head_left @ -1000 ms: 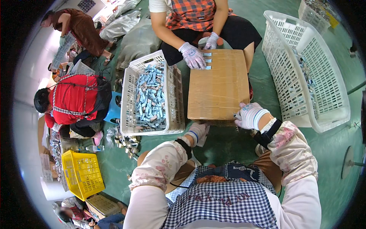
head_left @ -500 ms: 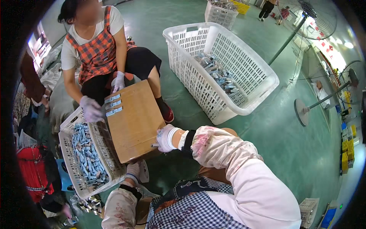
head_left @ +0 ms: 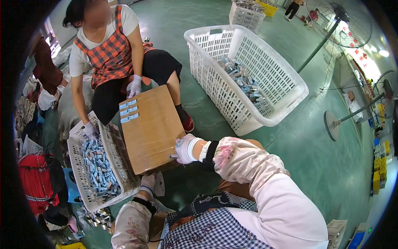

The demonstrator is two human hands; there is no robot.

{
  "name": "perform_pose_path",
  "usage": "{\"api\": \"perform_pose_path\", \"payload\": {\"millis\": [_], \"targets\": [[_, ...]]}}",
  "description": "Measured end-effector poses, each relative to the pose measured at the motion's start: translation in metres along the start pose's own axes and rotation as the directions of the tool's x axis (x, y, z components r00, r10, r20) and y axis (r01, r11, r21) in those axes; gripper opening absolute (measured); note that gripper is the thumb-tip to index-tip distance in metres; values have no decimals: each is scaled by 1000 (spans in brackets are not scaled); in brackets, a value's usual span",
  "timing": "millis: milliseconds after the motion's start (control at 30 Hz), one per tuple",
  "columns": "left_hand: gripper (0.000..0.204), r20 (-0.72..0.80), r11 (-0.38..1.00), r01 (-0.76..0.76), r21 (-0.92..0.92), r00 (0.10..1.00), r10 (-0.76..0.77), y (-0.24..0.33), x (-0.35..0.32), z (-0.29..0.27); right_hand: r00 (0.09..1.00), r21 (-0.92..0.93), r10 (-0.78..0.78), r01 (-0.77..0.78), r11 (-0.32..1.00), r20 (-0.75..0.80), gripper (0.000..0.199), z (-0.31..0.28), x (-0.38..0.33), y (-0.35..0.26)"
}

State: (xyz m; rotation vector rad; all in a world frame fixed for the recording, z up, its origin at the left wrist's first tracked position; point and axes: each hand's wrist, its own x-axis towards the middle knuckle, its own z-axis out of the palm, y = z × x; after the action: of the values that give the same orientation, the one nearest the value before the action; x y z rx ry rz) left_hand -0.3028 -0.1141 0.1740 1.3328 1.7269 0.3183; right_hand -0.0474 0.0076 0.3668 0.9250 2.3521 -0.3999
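Observation:
A brown cardboard box stands in front of me, with three small pale-blue printed strips in a column at its far left corner. My right hand, in a white glove, is closed at the box's near right corner; a short grey rod-like end sticks out of it. My left hand, also gloved, is just below the near edge, its fingers largely hidden. Beside it is a white ring-shaped thing. A co-worker's gloved hand reaches into a white basket of pale-blue pieces.
The co-worker's other gloved hand is near the box's far edge. A large white slotted crate holding metallic pieces stands far right of the box. Stand fans are to the right. A red bag lies far left.
The co-worker's hand has moved from beside the box down into the basket of pale-blue pieces. The whole view has shifted slightly; my hands keep their places at the box.

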Motion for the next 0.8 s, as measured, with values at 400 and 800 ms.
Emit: {"api": "perform_pose_path", "payload": {"millis": [400,800], "targets": [[47,49,992,118,42,992,-120,18,-3,-6,1000,0,0,0,1000,25,47,9,19,2],[52,93,991,123,57,987,-128,-4,13,0,1000,-6,-3,3,1000,22,49,6,15,2]]}}
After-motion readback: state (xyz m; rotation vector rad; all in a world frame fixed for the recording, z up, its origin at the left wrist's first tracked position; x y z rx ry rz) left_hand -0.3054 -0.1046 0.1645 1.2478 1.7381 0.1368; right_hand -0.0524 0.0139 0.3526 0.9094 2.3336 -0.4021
